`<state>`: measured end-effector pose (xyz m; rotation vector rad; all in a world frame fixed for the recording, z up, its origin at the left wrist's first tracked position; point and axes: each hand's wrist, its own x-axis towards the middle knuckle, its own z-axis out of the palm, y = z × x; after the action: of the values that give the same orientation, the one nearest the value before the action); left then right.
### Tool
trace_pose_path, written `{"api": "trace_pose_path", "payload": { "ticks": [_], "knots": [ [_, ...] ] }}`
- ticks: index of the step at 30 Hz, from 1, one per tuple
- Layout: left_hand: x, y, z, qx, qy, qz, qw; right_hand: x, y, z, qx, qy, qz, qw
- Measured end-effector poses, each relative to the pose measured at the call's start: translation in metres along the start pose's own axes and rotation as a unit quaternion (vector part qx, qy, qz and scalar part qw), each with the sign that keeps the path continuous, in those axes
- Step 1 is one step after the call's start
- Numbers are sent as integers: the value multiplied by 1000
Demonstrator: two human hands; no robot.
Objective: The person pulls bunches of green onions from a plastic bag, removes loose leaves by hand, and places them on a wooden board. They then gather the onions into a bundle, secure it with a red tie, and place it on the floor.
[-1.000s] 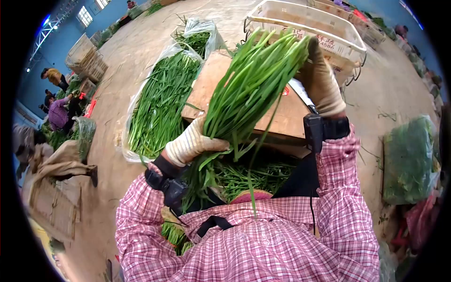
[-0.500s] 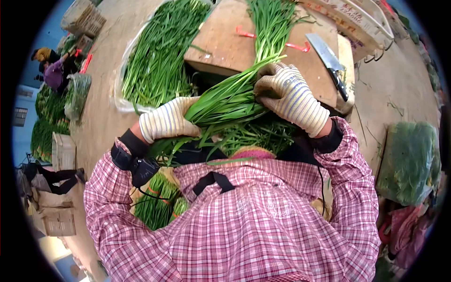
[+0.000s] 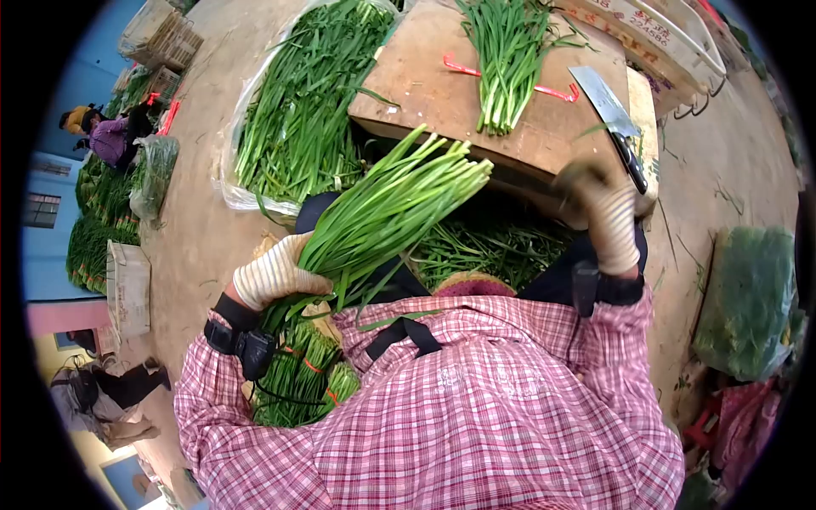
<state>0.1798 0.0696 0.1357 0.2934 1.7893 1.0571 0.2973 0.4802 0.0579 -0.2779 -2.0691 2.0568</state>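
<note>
My left hand (image 3: 280,270), in a striped work glove, is closed around a thick bunch of garlic chives (image 3: 387,212), pale cut ends pointing up and right. My right hand (image 3: 595,191), also gloved, is smeared by motion near the front right edge of the wooden board (image 3: 416,81), just left of the knife handle (image 3: 627,157). Its fingers cannot be made out. A smaller bunch of chives (image 3: 510,72) lies on the board across a red tie (image 3: 557,92). The broad knife blade (image 3: 603,98) rests at the board's right side.
A plastic-lined container of loose chives (image 3: 297,110) stands left of the board. Trimmed leaves (image 3: 484,255) lie below, between my legs. Tied bundles (image 3: 302,374) sit at my left side. A plastic crate (image 3: 654,34) is at the back right; a bagged green bundle (image 3: 748,297) stands right. Another person (image 3: 109,140) is far left.
My right hand has let go of the chives and moved right, towards the knife. The left hand has drawn its bunch down and left, away from the chives on the board.
</note>
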Motion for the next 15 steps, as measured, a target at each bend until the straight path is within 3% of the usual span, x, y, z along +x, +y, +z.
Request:
{"api": "trace_pose_path", "payload": {
  "ticks": [1, 3, 4, 5, 6, 7, 8, 9, 10, 11, 15],
  "knots": [
    [-4, -2, -2, -10, 18, -2, 1000, -9, 0, 4, -219, -128, 21, 967],
    [-9, 10, 0, -9, 36, 20, 999, -15, 34, 24, -360, -269, 40, 892],
    [-9, 20, 0, -8, 50, 42, 998, -2, 35, 36, -153, -272, 19, 950],
    [-8, 30, 2, -1, 56, 57, 997, 10, 29, 52, 62, -269, -3, 961],
    [-6, 40, 5, 5, 61, 86, 994, 22, 2, 78, 242, -266, -25, 933],
    [-3, 52, 5, 13, 67, 118, 991, 39, -27, 93, 412, -261, -48, 871],
    [3, 60, 3, 66, 76, 164, 981, 69, -33, 87, 579, -288, 0, 763],
    [6, 76, 4, 76, 78, 180, 978, 101, -41, 80, 718, -308, 51, 621],
    [11, 95, 7, 105, 80, 185, 974, 116, -70, 78, 552, -265, -47, 789],
    [16, 110, 9, 127, 83, 186, 971, 127, -102, 77, 350, -202, -139, 904],
    [60, 132, 1, 147, 65, 285, 945, 161, -176, 64, 239, -268, -208, 910]
  ]
}}
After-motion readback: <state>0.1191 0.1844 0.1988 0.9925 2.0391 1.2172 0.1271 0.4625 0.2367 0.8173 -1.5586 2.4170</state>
